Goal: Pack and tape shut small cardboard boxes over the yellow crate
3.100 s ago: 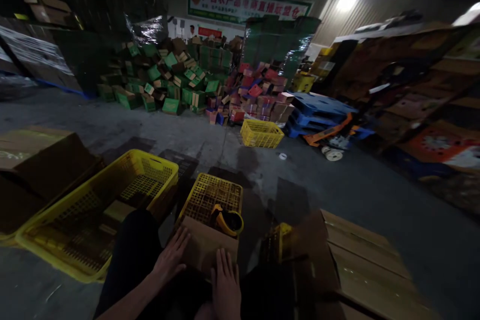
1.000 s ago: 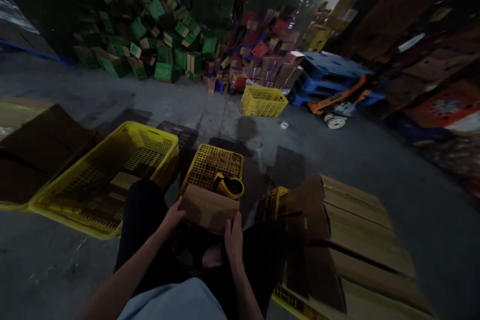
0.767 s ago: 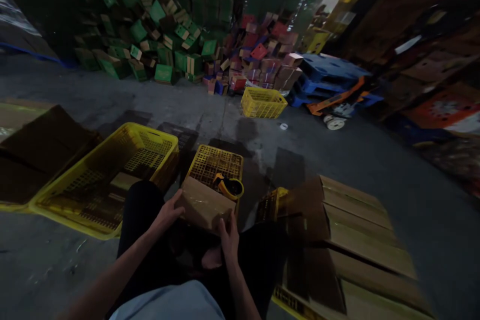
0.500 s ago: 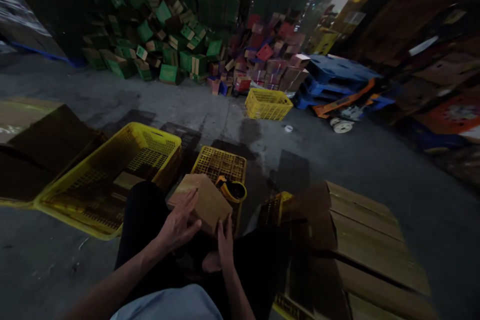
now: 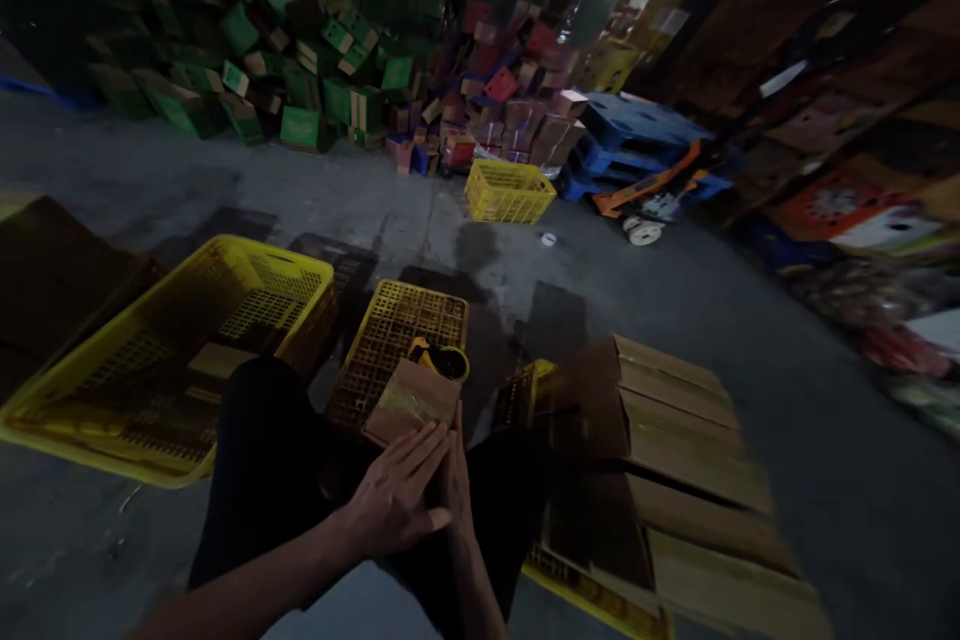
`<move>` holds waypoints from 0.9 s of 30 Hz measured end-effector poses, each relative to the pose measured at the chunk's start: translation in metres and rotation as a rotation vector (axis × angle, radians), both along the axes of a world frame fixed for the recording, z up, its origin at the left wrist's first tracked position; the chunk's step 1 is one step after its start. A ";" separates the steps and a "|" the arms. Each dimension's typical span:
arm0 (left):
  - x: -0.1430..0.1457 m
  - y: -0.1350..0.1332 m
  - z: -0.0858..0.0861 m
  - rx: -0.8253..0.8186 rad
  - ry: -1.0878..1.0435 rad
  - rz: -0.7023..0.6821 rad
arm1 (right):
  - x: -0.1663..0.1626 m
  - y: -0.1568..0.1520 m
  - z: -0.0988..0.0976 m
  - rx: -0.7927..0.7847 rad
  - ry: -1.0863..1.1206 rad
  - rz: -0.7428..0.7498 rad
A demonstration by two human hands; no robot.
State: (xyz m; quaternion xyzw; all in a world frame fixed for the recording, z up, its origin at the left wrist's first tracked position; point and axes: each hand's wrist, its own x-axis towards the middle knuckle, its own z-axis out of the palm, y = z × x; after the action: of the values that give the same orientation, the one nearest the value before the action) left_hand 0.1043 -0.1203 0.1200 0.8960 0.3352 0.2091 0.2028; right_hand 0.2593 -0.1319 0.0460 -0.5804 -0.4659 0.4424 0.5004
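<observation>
A small cardboard box (image 5: pixel 414 394) with a shiny strip of tape on its top sits between my knees. My left hand (image 5: pixel 401 492) lies across its near edge, fingers stretched out flat and together. Against the box's near right corner my right hand (image 5: pixel 456 485) rests with straight fingers; the left hand partly covers it. Just beyond the box, a yellow and black tape dispenser (image 5: pixel 455 363) lies on an upturned yellow crate (image 5: pixel 382 330). The underside of the box is hidden.
To the left stands a large yellow crate (image 5: pixel 225 250) with a flat cardboard piece inside. Stacked flattened cartons (image 5: pixel 690 440) are at the right. Farther off are a small yellow crate (image 5: pixel 510 192), blue pallets (image 5: pixel 637 125), an orange pallet jack (image 5: pixel 652 185) and heaped green cartons (image 5: pixel 300 125).
The box has tilted or turned so its taped top now faces me. My left hand has slid from its left side to the near edge, beside the right hand. The view has shifted right.
</observation>
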 end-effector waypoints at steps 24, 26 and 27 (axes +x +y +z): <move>0.008 -0.001 -0.012 -0.024 -0.009 -0.168 | 0.045 0.048 0.062 -0.016 -0.065 -0.043; 0.008 -0.002 -0.012 -0.040 0.003 -0.169 | 0.046 0.051 0.062 -0.011 -0.099 -0.040; 0.008 -0.002 -0.012 -0.051 0.011 -0.168 | 0.046 0.052 0.063 -0.010 -0.117 -0.035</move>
State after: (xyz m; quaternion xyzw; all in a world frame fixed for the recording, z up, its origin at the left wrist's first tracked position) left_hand 0.1126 -0.1223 0.1084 0.9167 0.2652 0.1777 0.2404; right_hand 0.3058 -0.0796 0.1087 -0.6159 -0.4816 0.4014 0.4771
